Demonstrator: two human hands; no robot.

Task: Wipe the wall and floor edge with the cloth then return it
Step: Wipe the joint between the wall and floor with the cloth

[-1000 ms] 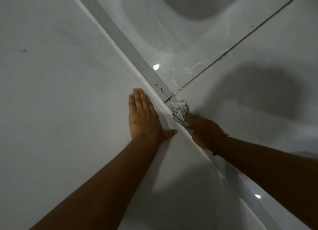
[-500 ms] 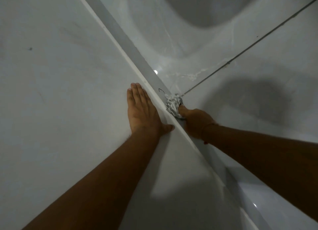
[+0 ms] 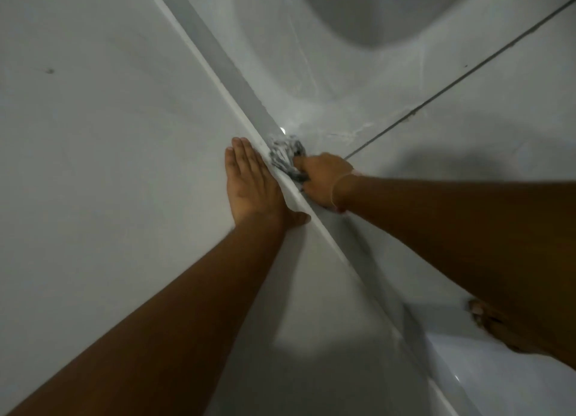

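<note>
We see the fingers (image 3: pixel 300 161) of the right hand (image 3: pixel 324 182) curled tight around a bunched white-and-grey cloth (image 3: pixel 285 155), pressing it down into the line where the wall meets the floor. Most of the cloth sticks out ahead of the knuckles, lying against the grey skirting strip (image 3: pixel 237 82) at the base of the wall (image 3: pixel 109 135). A thin pale band circles the right wrist.

Just across the skirting edge, the left hand (image 3: pixel 249 185) holds nothing: its fingers (image 3: pixel 241 154) lie straight and close together, palm flat on the wall, the thumb spread out toward the skirting edge. The two hands are close, set apart only by the pale top edge of the skirting.

Both bare forearms run back toward us, the left from the lower left, the right from the right side.

Farther out, the glossy pale floor (image 3: pixel 467 119) carries a dark grout line (image 3: pixel 452 85) running diagonally from the upper right toward the cloth, with faint whitish streaks near it. A small bright glint sits on the floor just beyond the cloth. At the lower right, toes of a bare foot (image 3: pixel 486 322) show beneath the right arm.
</note>
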